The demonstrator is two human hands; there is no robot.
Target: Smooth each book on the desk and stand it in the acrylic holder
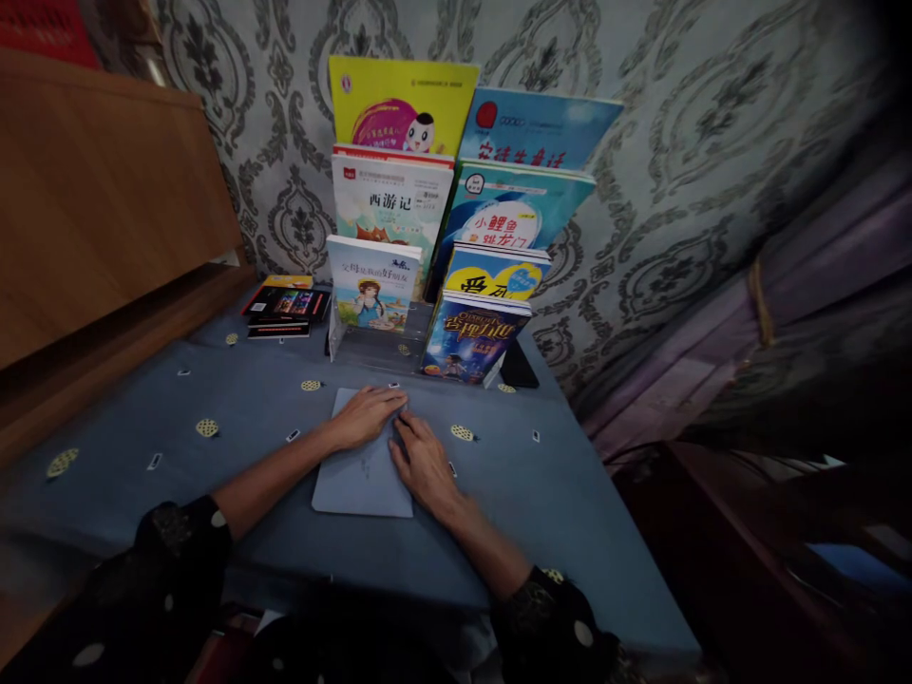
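Note:
A thin pale grey-blue book lies flat on the blue patterned tablecloth in front of me. My left hand rests palm down on its upper left part, fingers stretched out. My right hand lies flat on the book's right edge, fingers extended toward the left hand. Both hands press on the cover and hold nothing.
A clear tiered stand at the table's back holds several children's books facing me. A small stack of dark books lies at back left. A wooden cabinet stands left; curtains hang right, past the table edge.

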